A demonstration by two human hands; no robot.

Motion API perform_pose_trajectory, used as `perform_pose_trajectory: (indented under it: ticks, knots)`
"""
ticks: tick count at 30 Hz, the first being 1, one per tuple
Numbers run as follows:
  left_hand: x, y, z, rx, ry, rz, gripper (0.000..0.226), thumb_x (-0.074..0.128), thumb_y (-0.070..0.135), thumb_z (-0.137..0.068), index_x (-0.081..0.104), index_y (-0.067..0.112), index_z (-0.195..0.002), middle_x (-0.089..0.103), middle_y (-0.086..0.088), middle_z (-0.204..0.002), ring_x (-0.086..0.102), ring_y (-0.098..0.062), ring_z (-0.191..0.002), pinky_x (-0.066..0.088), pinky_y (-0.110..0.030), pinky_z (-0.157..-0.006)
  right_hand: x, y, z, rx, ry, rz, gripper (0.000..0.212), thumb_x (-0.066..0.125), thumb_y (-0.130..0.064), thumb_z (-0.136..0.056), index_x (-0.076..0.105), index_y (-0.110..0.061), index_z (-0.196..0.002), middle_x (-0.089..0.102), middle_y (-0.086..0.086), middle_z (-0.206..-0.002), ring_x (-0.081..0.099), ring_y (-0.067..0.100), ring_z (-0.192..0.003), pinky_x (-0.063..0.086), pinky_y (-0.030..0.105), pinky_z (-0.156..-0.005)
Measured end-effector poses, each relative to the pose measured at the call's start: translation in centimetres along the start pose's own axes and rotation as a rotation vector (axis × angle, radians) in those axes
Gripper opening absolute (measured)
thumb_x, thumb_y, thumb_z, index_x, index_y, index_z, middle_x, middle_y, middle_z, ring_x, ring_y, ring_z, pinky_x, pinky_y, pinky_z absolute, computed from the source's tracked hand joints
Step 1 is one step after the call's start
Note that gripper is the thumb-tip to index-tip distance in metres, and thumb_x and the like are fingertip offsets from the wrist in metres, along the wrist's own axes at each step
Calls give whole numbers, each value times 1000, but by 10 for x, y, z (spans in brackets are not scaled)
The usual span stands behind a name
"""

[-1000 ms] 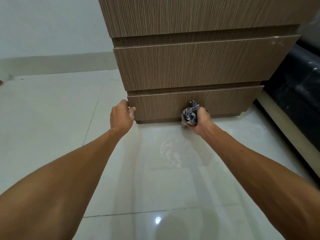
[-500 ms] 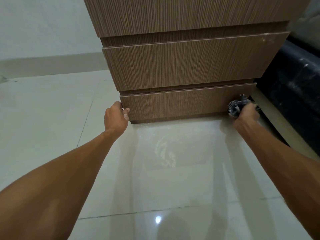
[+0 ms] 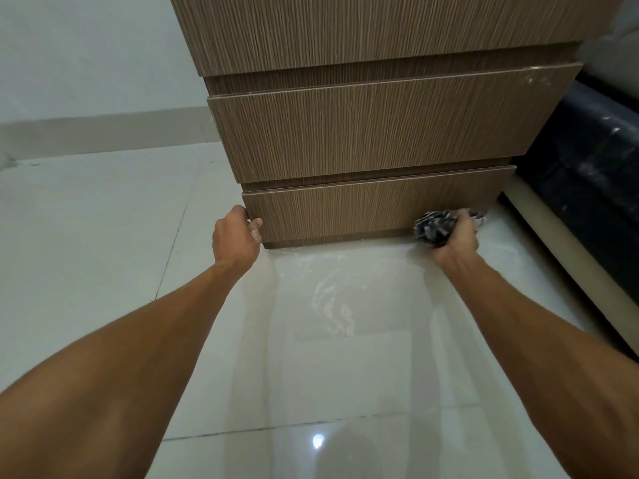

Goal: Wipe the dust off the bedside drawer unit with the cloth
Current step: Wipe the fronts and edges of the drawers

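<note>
The fingers of the right hand are curling tight around a bunched dark cloth, squeezing it into a wad and pressing it against the lower right end of the bottom drawer front, just above the plinth. The left hand is bracing at the drawer's left corner, its thumb lying on the front face and the other fingers wrapping round the side, out of sight, so how firmly they are holding I cannot tell. Both hands are working on the bedside drawer unit, which is standing on the tiled floor with a dark piece of furniture just beside it on the right.

White dust is lying smeared on the floor in front of the plinth, and pale specks are showing at the right end of the middle drawer's top edge. The risk, as I judge it, is that a balled cloth is meeting the wood with only a small patch, so it may be skipping strips or pushing dust down onto the floor instead of lifting it. Wiping at the right corner may also drag the cloth across the dusty floor and carry grit back onto the wood.
</note>
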State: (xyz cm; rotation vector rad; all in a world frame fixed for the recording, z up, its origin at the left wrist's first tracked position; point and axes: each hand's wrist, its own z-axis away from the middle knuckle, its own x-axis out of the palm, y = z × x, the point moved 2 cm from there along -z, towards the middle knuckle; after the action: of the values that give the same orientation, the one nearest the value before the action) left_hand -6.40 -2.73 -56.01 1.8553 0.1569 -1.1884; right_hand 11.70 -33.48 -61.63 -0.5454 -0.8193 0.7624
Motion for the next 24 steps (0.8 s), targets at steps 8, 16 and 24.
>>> perform_pose_trajectory:
  ticks: [8,16,24]
  knots:
    - [0,-7,-4,39,-4,29,20,58,15,-96,60,2,-111,68,-14,-97,58,-25,-79,44,-33,-68,36,83,53,98,-21,109,9,62,-7,-77,59,-5,-86,69,15,-96,69,32,-87,58,48,-82]
    - [-4,-16,-7,87,-63,39,19,57,15,-96,63,2,-108,67,-11,-92,59,-25,-81,42,-31,-69,72,147,100,212,-152,145,6,61,-6,-75,57,-5,-80,64,11,-78,63,28,-69,55,41,-70]
    - [-18,-37,-3,73,-211,-70,23,52,5,-93,70,8,-107,70,-11,-108,64,-28,-98,52,-34,-82,103,188,143,365,-451,279,14,55,-14,-72,58,-2,-78,63,12,-76,60,25,-62,51,31,-59]
